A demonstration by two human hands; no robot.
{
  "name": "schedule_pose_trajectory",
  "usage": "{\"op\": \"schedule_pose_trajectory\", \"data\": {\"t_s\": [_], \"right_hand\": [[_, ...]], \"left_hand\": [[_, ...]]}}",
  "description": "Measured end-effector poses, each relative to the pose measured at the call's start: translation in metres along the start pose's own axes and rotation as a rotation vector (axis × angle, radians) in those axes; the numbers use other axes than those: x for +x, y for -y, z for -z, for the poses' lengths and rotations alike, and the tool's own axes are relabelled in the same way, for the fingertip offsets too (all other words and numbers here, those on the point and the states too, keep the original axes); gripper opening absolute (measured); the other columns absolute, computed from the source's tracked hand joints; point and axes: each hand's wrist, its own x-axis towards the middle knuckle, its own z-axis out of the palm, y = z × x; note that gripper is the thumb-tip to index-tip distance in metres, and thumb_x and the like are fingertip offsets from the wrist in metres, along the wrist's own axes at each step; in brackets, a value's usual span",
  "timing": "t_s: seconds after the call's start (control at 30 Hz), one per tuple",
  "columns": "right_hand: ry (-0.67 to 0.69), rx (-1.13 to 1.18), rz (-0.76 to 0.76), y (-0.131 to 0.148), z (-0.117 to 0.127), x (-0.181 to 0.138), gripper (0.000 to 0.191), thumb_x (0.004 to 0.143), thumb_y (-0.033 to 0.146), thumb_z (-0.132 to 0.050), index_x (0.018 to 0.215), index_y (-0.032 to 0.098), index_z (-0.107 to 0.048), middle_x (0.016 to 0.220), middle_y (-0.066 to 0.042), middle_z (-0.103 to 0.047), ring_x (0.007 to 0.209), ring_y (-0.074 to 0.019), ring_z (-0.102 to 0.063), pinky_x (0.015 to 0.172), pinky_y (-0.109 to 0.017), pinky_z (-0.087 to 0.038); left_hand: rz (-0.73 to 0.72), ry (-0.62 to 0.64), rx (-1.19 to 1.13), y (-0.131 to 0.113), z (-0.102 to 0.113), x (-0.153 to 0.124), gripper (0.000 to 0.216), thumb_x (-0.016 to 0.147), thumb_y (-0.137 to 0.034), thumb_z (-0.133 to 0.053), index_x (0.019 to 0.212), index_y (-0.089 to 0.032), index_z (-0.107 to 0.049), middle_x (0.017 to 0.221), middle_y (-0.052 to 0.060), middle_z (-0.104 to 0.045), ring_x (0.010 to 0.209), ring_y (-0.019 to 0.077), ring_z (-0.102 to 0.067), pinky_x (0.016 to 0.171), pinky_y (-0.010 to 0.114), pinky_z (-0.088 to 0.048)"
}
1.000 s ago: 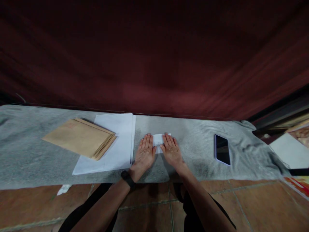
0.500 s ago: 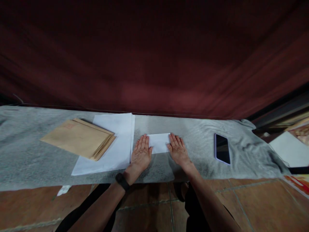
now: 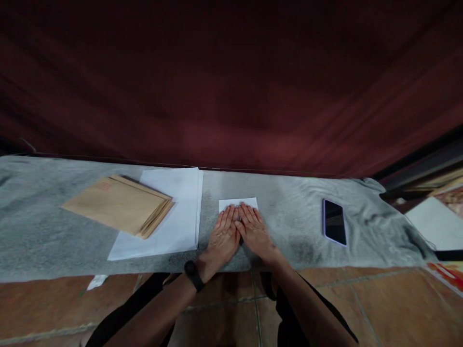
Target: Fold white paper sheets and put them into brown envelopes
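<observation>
In the head view, the small white paper lies flat on a grey cloth, its far edge showing as a narrow strip past the fingertips. The left hand rests palm down over the left part of the small white paper, its 4 fingers straight and pressed together. The right hand lies palm down over the right part of it, its 4 fingers also straight and close together. Neither hand pinches anything. The 2 hands meet at the thumbs, over the middle of the paper's near side.

Left of the small white paper are large white sheets, with a stack of brown envelopes partly on top of them. Well to its right lies a phone, screen up. Nearer the person than the paper, a black watch circles the left wrist. Beyond the paper hangs a dark red curtain.
</observation>
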Motion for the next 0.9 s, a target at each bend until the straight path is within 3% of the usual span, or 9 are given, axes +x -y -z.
{"op": "schedule_pose_trajectory", "data": {"t_s": [0.2, 0.4, 0.9], "right_hand": [[-0.018, -0.064, -0.034, -0.012, 0.0, -0.005, 0.054, 0.107, 0.032, -0.035, 0.157, 0.012, -0.033, 0.162, -0.012, -0.035, 0.152, -0.0219, -0.029, 0.124, -0.045, -0.023], [0.031, -0.084, -0.11, -0.02, 0.004, -0.007, 0.055, 0.107, 0.034, -0.034, 0.158, 0.013, -0.03, 0.163, -0.012, -0.033, 0.151, -0.0242, -0.03, 0.123, -0.047, -0.023], [0.092, -0.125, -0.184, -0.045, 0.012, -0.018, 0.055, 0.106, 0.032, -0.03, 0.158, 0.013, -0.032, 0.163, -0.01, -0.035, 0.15, -0.0285, -0.032, 0.122, -0.049, -0.024]], "left_hand": [[0.041, 0.016, 0.038, 0.009, 0.007, -0.005, 0.061, 0.102, -0.03, -0.033, 0.155, 0.0, -0.028, 0.162, 0.022, -0.033, 0.154, 0.0285, -0.023, 0.124, 0.049, -0.028], [0.09, 0.011, 0.049, 0.017, 0.009, -0.01, 0.067, 0.102, -0.039, -0.037, 0.158, -0.004, -0.025, 0.162, 0.021, -0.033, 0.153, 0.029, -0.027, 0.123, 0.049, -0.031], [0.136, 0.064, 0.081, 0.021, 0.022, -0.015, 0.065, 0.102, -0.043, -0.036, 0.154, -0.005, -0.035, 0.16, 0.019, -0.037, 0.152, 0.0291, -0.031, 0.124, 0.048, -0.029]]}}
